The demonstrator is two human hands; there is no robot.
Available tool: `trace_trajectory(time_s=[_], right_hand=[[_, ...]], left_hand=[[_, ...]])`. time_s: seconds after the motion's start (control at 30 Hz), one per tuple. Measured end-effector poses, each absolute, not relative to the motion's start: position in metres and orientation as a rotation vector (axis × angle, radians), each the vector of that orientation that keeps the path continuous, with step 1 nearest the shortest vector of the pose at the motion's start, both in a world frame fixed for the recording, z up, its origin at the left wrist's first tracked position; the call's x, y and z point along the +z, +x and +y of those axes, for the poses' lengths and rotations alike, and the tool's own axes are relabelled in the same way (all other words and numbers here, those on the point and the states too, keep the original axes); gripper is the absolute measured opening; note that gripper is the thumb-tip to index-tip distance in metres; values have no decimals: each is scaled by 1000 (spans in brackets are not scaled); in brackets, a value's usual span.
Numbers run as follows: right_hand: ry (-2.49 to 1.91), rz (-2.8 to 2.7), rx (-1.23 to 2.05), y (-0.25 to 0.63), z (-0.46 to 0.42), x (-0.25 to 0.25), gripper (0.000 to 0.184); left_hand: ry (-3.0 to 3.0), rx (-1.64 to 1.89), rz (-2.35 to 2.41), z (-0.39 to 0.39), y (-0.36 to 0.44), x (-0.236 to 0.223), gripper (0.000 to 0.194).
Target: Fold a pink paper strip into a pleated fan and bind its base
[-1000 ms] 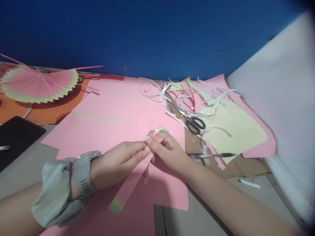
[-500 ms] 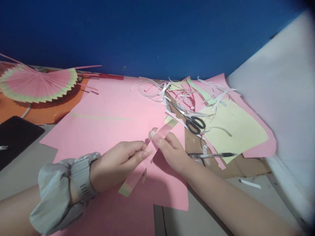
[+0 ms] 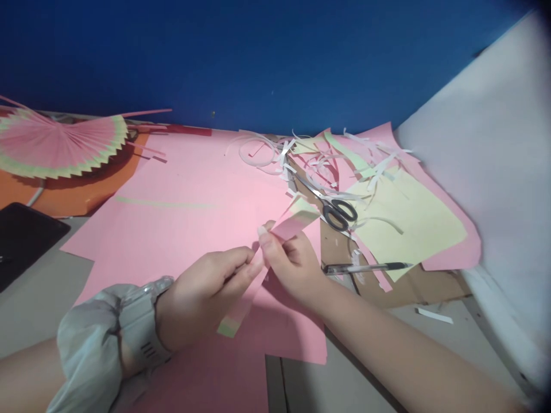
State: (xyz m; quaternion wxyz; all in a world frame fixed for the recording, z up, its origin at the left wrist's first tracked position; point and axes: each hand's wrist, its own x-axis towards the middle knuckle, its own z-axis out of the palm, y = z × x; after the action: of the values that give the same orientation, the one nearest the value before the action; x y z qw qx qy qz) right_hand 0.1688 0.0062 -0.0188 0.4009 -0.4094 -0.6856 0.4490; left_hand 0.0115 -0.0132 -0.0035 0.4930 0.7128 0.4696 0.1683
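Between my two hands is a folded pink paper strip (image 3: pixel 293 225) with green and yellow ends, held slantwise. My left hand (image 3: pixel 219 281) pinches it near the middle, thumb on top. Just beyond, my right hand (image 3: pixel 293 261) grips the same strip between thumb and curled fingers. The upper end fans out a little into layers, while the lower end hangs below my left hand. Under both hands lies a large pink paper sheet (image 3: pixel 185 172). My fingers hide the strip's centre.
Black-handled scissors (image 3: pixel 339 214) and a pen (image 3: pixel 368 268) lie to the right, beside a pale yellow sheet (image 3: pixel 413 218) and tangled paper scraps (image 3: pixel 318 163). A pleated pink fan (image 3: pixel 64 143) rests at far left, above a dark flat object (image 3: pixel 28 238). A blue wall (image 3: pixel 258 63) stands behind.
The strip's upper end has turned and opened wider, showing more of its layered green edge. Its lower end has shifted slightly right and up. Both hands keep their hold.
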Motion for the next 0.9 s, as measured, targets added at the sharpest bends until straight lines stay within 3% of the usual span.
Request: trace_trajectory(time_s=[0.3, 0.63, 0.9], right_hand=[[-952, -1704, 1474, 170, 8, -15, 35], [-1208, -1798, 1170, 163, 5, -17, 44], [-1284, -1581, 1087, 166, 6, -19, 42]], left_hand=[[1694, 393, 1109, -10, 8, -2, 37], [1799, 472, 1145, -10, 15, -1, 29], [1641, 416, 1185, -11, 10, -1, 37]])
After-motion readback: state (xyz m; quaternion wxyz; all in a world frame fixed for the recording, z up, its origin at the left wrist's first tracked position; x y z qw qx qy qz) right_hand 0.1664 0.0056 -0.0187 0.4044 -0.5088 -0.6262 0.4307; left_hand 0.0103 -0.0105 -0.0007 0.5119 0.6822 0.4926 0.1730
